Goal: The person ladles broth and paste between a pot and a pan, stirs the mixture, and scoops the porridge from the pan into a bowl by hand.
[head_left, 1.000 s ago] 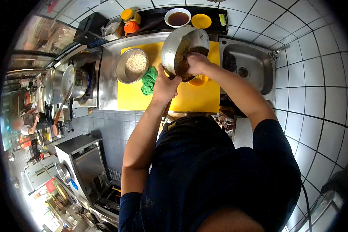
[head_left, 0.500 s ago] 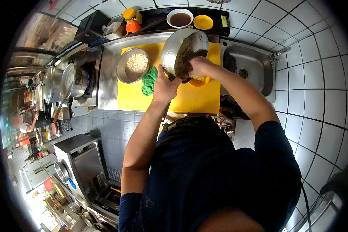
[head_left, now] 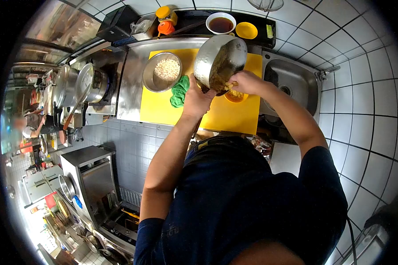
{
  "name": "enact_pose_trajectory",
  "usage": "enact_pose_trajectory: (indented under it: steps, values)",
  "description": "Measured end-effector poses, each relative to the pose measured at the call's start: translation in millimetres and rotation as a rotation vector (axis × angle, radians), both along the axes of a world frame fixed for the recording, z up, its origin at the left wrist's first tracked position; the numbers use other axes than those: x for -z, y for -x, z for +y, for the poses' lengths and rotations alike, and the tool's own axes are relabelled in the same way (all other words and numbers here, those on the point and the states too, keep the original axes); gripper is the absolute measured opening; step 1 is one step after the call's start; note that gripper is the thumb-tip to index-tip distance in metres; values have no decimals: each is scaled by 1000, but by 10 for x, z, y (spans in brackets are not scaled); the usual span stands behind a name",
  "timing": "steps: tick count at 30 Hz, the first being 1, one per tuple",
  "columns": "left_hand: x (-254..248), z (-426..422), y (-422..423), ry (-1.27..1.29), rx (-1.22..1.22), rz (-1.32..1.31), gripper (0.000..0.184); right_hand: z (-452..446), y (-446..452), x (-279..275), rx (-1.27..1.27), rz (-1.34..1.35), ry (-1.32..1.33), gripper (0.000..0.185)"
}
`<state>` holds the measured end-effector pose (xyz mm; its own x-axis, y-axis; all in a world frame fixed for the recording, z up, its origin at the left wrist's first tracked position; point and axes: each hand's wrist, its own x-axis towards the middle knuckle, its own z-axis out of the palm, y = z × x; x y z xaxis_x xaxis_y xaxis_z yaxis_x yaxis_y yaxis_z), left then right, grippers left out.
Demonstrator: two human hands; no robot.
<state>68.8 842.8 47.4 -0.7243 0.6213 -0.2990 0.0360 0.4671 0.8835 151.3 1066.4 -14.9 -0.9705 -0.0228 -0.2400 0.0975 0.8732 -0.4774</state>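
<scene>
My left hand point(head_left: 198, 99) is closed on the lower edge of a hammered metal pan point(head_left: 208, 56), near a dark handle running toward my body. The pan tilts sideways, its mouth facing right, with brownish food residue inside. At its lower rim, my right hand point(head_left: 246, 82) pinches yellowish food bits point(head_left: 231, 85). Just beneath sits an orange bowl point(head_left: 235, 98) with yellow chopped food, partly covered by my hand and the pan. Left of the pan, a green cloth point(head_left: 179, 92) lies crumpled on the yellow board point(head_left: 227, 120), beside a steel bowl point(head_left: 148, 79) of pale chopped pieces point(head_left: 167, 69).
A sink point(head_left: 301, 95) adjoins the board on the right. Along the back ledge stand a white bowl of dark liquid point(head_left: 221, 23), a yellow dish point(head_left: 246, 30) and an orange-topped container point(head_left: 165, 28). Pots point(head_left: 92, 84) occupy the stove at left; a person point(head_left: 33, 126) is farther off.
My right hand has drawn back from inside the pan toward its rim, and yellowish bits now show at its fingers. The whole view has shifted slightly.
</scene>
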Motion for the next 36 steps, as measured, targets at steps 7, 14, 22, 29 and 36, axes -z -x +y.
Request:
enact_pose_trajectory:
  steps: [7,14,22,29,36]
  values:
    - [1,-11,14,-5,-18,-12,79,40,37,-103,-43,-4,-28,28]
    - [-38,-45,-17,120,-20,69,91,-8,81,-225,-54,25,-64,15]
    - [235,-105,-36,86,-64,122,103,-119,202,-367,-8,66,-2,17]
    - [-187,-203,-136,25,-56,-13,94,-154,146,-418,0,105,24,18]
    - [-225,-296,-117,-65,-76,-160,96,-177,242,-261,-41,89,-71,21]
